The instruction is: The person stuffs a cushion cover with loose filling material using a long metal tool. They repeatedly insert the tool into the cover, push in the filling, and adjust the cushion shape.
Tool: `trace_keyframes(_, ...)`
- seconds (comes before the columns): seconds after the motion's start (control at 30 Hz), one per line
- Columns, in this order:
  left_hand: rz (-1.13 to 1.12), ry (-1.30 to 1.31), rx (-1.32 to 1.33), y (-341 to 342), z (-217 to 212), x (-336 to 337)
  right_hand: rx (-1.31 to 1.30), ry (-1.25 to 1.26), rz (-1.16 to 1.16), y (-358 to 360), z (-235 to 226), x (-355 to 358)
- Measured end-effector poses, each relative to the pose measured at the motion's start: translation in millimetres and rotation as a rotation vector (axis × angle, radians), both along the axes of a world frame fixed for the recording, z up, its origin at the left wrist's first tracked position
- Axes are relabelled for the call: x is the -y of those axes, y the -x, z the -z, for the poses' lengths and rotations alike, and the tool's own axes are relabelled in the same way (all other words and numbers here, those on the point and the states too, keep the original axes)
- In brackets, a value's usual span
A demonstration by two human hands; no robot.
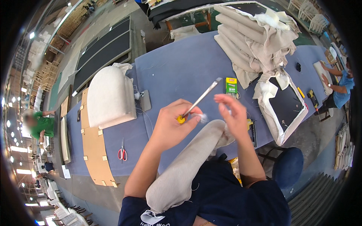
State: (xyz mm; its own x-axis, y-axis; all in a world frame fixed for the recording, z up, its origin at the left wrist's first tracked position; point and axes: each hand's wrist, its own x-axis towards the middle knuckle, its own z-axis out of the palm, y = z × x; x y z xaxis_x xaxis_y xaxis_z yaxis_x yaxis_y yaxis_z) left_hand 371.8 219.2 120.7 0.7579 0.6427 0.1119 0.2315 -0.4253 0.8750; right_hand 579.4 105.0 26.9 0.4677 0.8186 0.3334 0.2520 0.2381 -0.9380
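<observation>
My left hand (172,122) is closed round a screwdriver (203,95) with a yellow handle end and a long metal shaft that points up to the right. A small tuft of white stuffing (203,117) shows at its fingertips. To the right, my right hand (234,115) is raised with its fingers apart and slightly blurred; nothing shows in it. Below both hands, a long padded piece covered in beige fabric (184,165) lies slanted across my lap. Its far end is near my right wrist, where a gathered fabric end shows.
Red-handled scissors (122,153), a phone (144,100) and a beige cushion (111,98) lie left on the blue table (169,64). A green-yellow box (231,86), stacked beige covers (256,41) and a padded frame (281,105) are right. A stool (288,165) and co-workers stand around.
</observation>
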Motion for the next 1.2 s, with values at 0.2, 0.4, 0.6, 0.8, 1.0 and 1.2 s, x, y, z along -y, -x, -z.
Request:
trace_keyframes(0.2,0.209,-0.280,-0.167,21.9,-21.4,24.0,0.224,-0.216,-0.202,64.5,-66.9,17.5)
trace_keyframes(0.4,0.027,-0.424,-0.552,104.4,-24.6,7.9,-0.192,-0.426,-0.170,124.8,-50.6,34.5)
trace_keyframes(0.6,-0.107,0.026,-0.198,164.7,-25.1,8.0,-0.374,-0.260,-0.380,135.3,-49.2,34.8)
trace_keyframes(0.8,-0.039,0.545,0.254,151.0,-31.4,37.6,0.164,-0.037,-0.509,155.3,-82.6,20.5)
trace_keyframes(1.0,-0.162,0.467,0.308,188.9,-25.7,67.0,0.036,0.019,-0.365,146.9,-63.1,-8.9)
trace_keyframes(1.2,-0.020,-0.093,0.336,220.6,-34.1,124.1,-0.032,0.161,-0.326,108.1,-51.1,-45.4)
